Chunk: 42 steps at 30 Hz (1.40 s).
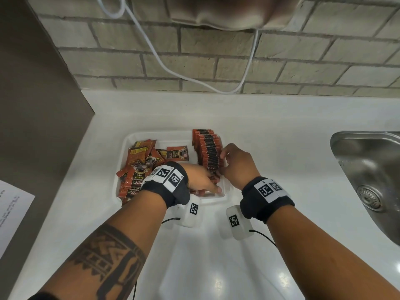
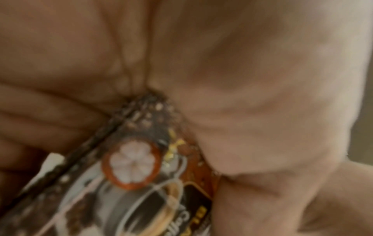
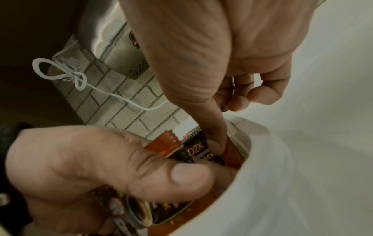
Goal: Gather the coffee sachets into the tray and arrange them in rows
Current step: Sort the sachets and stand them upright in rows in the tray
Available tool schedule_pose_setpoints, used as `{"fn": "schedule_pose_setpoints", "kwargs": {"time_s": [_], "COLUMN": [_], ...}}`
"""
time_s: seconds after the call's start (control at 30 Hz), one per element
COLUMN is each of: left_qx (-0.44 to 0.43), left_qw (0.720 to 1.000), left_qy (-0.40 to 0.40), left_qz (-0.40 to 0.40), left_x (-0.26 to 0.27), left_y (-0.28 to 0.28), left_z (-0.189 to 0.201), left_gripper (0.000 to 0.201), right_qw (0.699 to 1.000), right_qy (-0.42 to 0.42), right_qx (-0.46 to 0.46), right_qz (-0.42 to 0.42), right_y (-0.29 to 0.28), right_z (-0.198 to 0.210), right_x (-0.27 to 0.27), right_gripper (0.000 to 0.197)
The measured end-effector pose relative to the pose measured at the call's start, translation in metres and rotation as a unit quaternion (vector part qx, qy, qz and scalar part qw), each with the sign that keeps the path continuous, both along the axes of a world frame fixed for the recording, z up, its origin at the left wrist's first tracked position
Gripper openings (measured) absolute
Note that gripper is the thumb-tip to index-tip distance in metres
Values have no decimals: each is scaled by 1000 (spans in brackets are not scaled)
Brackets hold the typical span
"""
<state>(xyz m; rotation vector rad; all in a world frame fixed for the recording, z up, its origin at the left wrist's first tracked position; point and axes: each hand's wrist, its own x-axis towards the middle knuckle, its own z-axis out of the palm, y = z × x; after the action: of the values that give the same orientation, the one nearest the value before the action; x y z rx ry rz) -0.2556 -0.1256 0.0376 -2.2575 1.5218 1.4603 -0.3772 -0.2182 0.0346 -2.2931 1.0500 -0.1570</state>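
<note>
Between the two hands, at the near right corner of the white tray [image 1: 129, 139], stands the near end of an upright row of sachets [image 1: 208, 148] whose long axis runs away from the person along the tray's right wall. From the head view, the left hand [image 1: 200, 180] reaches across from the left with fingers curled round a sachet at that near end, while the right hand [image 1: 234, 162] sits just right of the row, fingers bent against its side. Left of the left wrist lies a loose heap of sachets [image 1: 138, 167], still unsorted, inside the same tray; a steel sink [image 1: 368, 169] is well off to the right on the white counter [image 1: 270, 118].

Seen from the left wrist, much is blurred, but the held sachet [image 2: 141, 183] is pinched between the fingers and the base of the thumb.

Seen from the right wrist, the right hand's forefinger [image 3: 214, 127] points down and presses into the row beside the tray wall, its other fingers curled and holding nothing that I can tell. The left thumb [image 3: 181, 175] clamps the sachet just short of the gap the forefinger opens. In my judgement the next move is to slip this sachet upright into that gap, and the left hand is the nearer one.
</note>
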Motion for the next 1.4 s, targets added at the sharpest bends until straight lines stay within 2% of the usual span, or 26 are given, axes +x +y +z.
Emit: {"fn": "schedule_pose_setpoints", "kwargs": {"time_s": [0.17, 0.3, 0.37, 0.47, 0.6, 0.77, 0.97, 1.03, 1.1, 1.13, 1.2, 1.27, 1.3, 1.4], "left_qx": [-5, -12, -24, -36, -52, -98, -134, -135, -136, -134, -112, -80, -70, -56], "left_qw": [1000, 998, 997, 993, 977, 919, 915, 922, 943, 957, 984, 993, 993, 996], "left_qy": [16, 63, 59, 76, 148, 302, 317, 304, 247, 197, 65, -56, -87, -70], "left_qz": [-2, 27, 45, 83, 145, 233, 211, 196, 178, 164, 120, 61, 38, 1], "left_x": [0, 3, 6, 13, 22, 25, 25, 28, 33, 37, 44, 46, 45, 33], "left_y": [2, 5, 8, 13, 22, 33, 37, 39, 43, 45, 48, 48, 48, 41], "left_z": [1, 3, 6, 6, 1, 4, 1, 1, 4, 6, 11, 16, 18, 23], "left_gripper": [63, 43, 33, 29, 39, 24, 37, 33, 28, 27, 38, 50, 52, 55], "right_qw": [1000, 1000, 999, 998, 996, 989, 980, 981, 983, 985, 991, 995, 996, 998], "right_qy": [-9, -21, -28, -46, -82, -111, -153, -156, -153, -147, -119, -71, -54, -28], "right_qx": [-7, -15, -19, -30, -20, 78, 120, 113, 93, 81, 47, 18, 10, 1], "right_qz": [6, 11, 17, 23, 24, 56, 32, 31, 32, 35, 46, 60, 63, 60], "right_y": [1, 1, 0, -2, 6, 24, 23, 20, 16, 14, 11, 10, 9, 9], "right_z": [-1, 3, 8, 15, 23, 27, 16, 17, 18, 19, 18, 14, 13, 11], "right_x": [-3, -8, -12, -18, -24, -30, -28, -30, -32, -34, -35, -34, -32, -25], "right_gripper": [26, 28, 29, 26, 19, 18, 9, 8, 6, 5, 4, 3, 3, 7]}}
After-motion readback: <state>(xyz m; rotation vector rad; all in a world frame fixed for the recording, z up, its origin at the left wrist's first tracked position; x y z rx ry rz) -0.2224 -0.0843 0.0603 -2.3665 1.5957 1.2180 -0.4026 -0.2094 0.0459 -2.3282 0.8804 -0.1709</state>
